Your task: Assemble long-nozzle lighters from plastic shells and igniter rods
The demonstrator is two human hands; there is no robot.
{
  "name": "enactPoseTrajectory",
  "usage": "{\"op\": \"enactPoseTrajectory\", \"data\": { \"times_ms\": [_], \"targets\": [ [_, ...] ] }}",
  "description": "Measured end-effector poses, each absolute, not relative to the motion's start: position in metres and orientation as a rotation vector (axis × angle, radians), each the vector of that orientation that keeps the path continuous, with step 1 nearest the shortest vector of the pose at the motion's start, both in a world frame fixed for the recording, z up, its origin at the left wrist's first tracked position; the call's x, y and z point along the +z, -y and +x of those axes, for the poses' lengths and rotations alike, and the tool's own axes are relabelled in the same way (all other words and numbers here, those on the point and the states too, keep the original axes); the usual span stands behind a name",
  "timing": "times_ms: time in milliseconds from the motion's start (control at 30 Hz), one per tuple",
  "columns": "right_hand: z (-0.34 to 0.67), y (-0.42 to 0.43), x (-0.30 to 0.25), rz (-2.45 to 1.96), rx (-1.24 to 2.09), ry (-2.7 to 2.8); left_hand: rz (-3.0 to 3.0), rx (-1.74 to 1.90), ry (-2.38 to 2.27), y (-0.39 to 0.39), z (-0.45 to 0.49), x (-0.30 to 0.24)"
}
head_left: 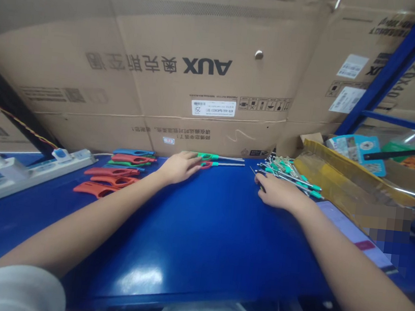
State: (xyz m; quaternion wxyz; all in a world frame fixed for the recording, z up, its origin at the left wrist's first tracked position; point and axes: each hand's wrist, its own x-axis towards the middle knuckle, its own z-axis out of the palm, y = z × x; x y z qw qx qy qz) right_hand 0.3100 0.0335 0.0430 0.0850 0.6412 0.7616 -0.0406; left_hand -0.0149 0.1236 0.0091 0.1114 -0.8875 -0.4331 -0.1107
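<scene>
My left hand (179,167) is at the back of the blue table, its fingers closed around the handle of a red long-nosed lighter (209,164) whose metal tube points right. Just behind it lies a green lighter (207,156) with the same kind of tube. My right hand (278,190) is closed at the near-left edge of a pile of metal lighter tubes with green ends (291,171). A thin dark tool (253,170) sticks out from its fingers; the palm hides the rest.
Several red, blue and green lighter handle shells (116,180) lie at the left, beside a white power strip (38,175). At the right are a phone (351,232) and an open cardboard box (341,182) edged with yellow tape. A large cardboard sheet (150,30) stands behind the table.
</scene>
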Motion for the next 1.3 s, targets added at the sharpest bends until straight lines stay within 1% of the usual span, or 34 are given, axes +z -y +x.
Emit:
{"op": "enactPoseTrajectory", "data": {
  "times_ms": [500,700,800,933,1000,1100,1200,1300],
  "targets": [
    [0.312,-0.037,0.038,1.903,-0.063,-2.304,-2.519,-0.302,1.363,-0.118,-0.005,-0.001],
    [0.311,-0.040,0.034,1.875,0.058,-2.398,-2.484,-0.298,1.420,-0.104,-0.002,0.015],
    [0.308,-0.042,0.034,1.888,0.172,-2.560,-2.399,-0.241,1.602,-0.105,-0.017,0.036],
    [0.302,-0.039,0.035,2.001,0.032,-2.728,-2.171,-0.106,1.966,-0.114,-0.061,0.063],
    [0.298,-0.036,0.034,1.925,0.010,-2.865,-2.088,-0.031,2.072,-0.116,-0.085,0.068],
    [0.292,-0.031,0.032,1.710,0.053,-3.007,-2.066,0.026,2.106,-0.115,-0.115,0.065],
    [0.287,-0.029,0.030,1.650,0.089,-2.950,-2.067,0.035,2.105,-0.112,-0.131,0.054],
    [0.286,-0.029,0.029,1.799,0.174,-2.696,-2.076,0.024,2.106,-0.109,-0.137,0.045]
  ]
}}
